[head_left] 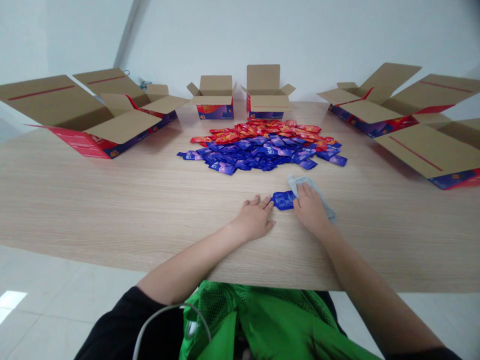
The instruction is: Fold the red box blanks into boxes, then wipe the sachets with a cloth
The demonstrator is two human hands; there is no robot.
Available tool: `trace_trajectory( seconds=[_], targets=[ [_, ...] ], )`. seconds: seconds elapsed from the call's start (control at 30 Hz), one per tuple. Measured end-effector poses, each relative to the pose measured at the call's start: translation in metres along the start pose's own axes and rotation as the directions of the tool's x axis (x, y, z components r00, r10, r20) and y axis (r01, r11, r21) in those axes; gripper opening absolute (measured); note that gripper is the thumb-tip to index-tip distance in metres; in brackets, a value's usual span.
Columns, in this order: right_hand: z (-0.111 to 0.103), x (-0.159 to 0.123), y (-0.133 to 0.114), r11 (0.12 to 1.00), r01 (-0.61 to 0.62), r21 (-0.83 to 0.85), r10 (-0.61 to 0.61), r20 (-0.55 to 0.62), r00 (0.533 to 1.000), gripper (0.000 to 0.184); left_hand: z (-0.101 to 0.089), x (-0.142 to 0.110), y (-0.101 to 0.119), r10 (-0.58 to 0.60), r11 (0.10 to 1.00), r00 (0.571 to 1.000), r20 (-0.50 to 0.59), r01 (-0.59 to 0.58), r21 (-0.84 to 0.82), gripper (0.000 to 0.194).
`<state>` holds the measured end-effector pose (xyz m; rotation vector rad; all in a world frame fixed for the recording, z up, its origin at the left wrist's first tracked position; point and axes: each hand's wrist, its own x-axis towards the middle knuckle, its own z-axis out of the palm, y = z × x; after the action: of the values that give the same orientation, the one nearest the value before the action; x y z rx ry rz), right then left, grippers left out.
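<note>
My left hand [255,217] lies flat on the wooden table [112,210], fingers stretched out, its fingertips touching the left end of a single blue sachet [283,200]. My right hand [310,207] rests palm down on a pale grey cloth [322,200], with its fingers at the right end of that sachet. Beyond both hands lies a heap of blue sachets [255,155] with a heap of red-orange sachets [270,131] behind it.
Two small open cartons [215,97] [265,92] stand at the table's far edge. Large open cartons lie at the left [90,117] and at the right [378,107] [442,150]. A green mesh bag [262,320] sits in my lap below the near edge.
</note>
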<state>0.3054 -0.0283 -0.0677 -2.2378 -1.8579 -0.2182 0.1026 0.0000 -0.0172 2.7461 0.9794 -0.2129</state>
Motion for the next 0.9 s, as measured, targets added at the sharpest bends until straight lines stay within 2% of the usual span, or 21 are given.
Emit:
trace_trajectory(
  seconds=[0.2,0.43,0.53,0.7,0.9],
  targets=[
    [0.004,0.001,-0.005,0.999,0.039,0.01,-0.038,-0.008,0.999,0.053,0.0,0.0,0.001,-0.005,1.0,1.0,0.0,0.005,0.0,0.063],
    [0.008,-0.006,-0.046,0.963,0.255,0.081,-0.259,0.031,0.965,0.055,0.0,0.0,0.002,0.003,1.0,1.0,-0.03,-0.003,0.0,0.059],
    [0.006,-0.008,-0.059,0.946,0.303,0.113,-0.309,0.043,0.95,0.057,0.0,0.0,0.002,0.007,1.0,0.999,-0.048,-0.006,0.002,0.053],
    [0.0,-0.011,-0.058,0.95,0.285,0.13,-0.293,0.043,0.955,0.057,-0.001,-0.001,0.002,0.012,1.0,0.999,-0.048,-0.011,0.006,0.054],
    [-0.001,-0.015,-0.038,0.983,0.168,0.08,-0.17,0.021,0.985,0.055,-0.002,0.0,0.001,0.007,1.0,1.0,-0.008,-0.007,0.007,0.063]
  ],
)
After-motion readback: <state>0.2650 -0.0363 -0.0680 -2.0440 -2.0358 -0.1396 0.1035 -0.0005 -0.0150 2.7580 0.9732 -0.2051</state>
